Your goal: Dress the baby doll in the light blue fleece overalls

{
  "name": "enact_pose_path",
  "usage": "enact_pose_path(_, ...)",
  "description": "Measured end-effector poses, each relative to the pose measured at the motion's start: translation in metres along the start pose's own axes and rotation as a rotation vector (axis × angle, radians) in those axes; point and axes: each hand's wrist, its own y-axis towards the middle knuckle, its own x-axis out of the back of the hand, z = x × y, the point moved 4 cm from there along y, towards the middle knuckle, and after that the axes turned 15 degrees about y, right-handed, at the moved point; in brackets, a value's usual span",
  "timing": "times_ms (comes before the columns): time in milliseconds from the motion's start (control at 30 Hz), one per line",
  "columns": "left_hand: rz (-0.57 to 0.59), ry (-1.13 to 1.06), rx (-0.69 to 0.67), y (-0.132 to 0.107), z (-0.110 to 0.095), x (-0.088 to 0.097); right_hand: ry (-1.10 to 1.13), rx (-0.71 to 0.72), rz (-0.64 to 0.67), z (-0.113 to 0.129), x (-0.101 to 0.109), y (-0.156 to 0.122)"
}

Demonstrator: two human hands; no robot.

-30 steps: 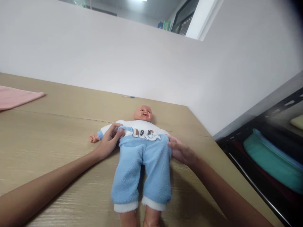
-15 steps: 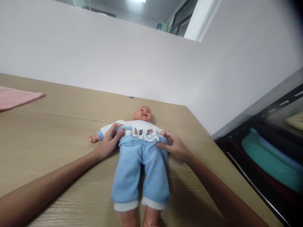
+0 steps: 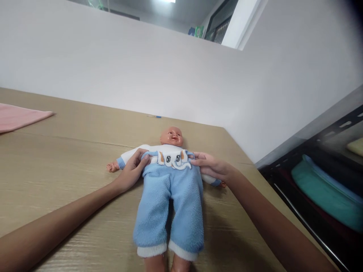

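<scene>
A baby doll (image 3: pixel 171 136) lies on its back on the wooden table (image 3: pixel 85 162), head toward the wall. It wears a white top with blue cuffs and light blue fleece trousers (image 3: pixel 154 206) with white hems. On the trousers' bib is an embroidered elephant face (image 3: pixel 172 158). My left hand (image 3: pixel 134 168) pinches the blue strap at the bib's left side between thumb and fingers. At the opposite side, my right hand (image 3: pixel 208 165) is closed on the blue strap there, its fingertips over the doll's chest. The doll's feet are out of frame.
A pink cloth (image 3: pixel 21 118) lies at the table's far left. Near the wall rests a small blue-tipped stick (image 3: pixel 155 116). Beyond the table's right edge stands a black rack (image 3: pixel 283 181) with a green-blue item (image 3: pixel 326 192) on it.
My right hand has shifted slightly upward along the doll's side. The bib's right part, folded before, now lies flatter with the elephant's trunk showing. My left hand keeps its place.
</scene>
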Motion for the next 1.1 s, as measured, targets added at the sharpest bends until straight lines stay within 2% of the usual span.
enact_pose_path(167, 0.01, 0.003, 0.002, 0.002, 0.001, 0.001, -0.152, 0.173, 0.025, 0.003, 0.009, -0.007)
enact_pose_path(367, -0.013, -0.051, 0.029, 0.004, 0.006, 0.002, -0.528, 0.125, 0.024, -0.013, 0.028, -0.017)
enact_pose_path(533, 0.045, -0.073, 0.023, 0.002, 0.007, 0.001, -0.609, 0.177, -0.043, -0.03, 0.036, -0.025)
enact_pose_path(600, 0.058, -0.073, 0.023, 0.002, 0.008, 0.001, -0.573, 0.191, -0.069, -0.036, 0.034, -0.031)
enact_pose_path(700, 0.064, -0.064, 0.009, 0.001, 0.008, 0.0, -0.341, 0.244, -0.122, -0.039, 0.024, -0.038)
enact_pose_path(800, 0.071, -0.053, -0.019, 0.001, 0.005, 0.0, -0.176, 0.397, -0.2, -0.033, 0.009, -0.042)
enact_pose_path(900, 0.066, -0.031, -0.027, 0.001, 0.003, 0.0, -0.259, 0.552, -0.219, -0.019, -0.006, -0.042)
enact_pose_path(967, 0.066, -0.033, -0.022, 0.001, 0.002, 0.0, -0.339, 0.608, -0.186, -0.011, -0.01, -0.04)
enact_pose_path(1100, 0.051, -0.075, -0.003, 0.002, 0.002, 0.0, -0.503, 0.571, -0.163, -0.009, -0.001, -0.039)
